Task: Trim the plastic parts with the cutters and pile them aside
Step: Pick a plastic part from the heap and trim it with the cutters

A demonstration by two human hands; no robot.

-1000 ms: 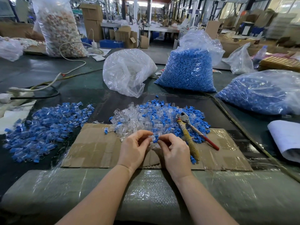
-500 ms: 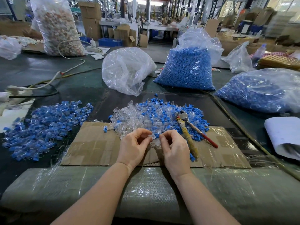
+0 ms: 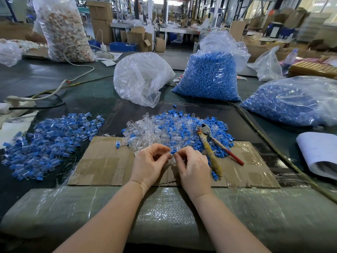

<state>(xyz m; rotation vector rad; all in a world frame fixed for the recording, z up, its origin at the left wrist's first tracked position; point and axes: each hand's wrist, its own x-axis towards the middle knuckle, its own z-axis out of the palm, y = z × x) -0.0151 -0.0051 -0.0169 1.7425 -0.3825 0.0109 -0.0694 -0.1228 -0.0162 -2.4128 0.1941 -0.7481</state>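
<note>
Between both hands, clear plastic part (image 3: 171, 155) pinched by left grip (image 3: 149, 163) and right grip (image 3: 193, 165), cutters (image 3: 209, 143) lying just right.

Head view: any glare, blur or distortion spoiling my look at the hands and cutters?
Head view: both the left hand and right hand look sharp, as do the cutters; glare streaks the plastic wrap on the near edge and the clear bag; wide-angle bending curves the table edges; the far background is soft and hazy.
</note>
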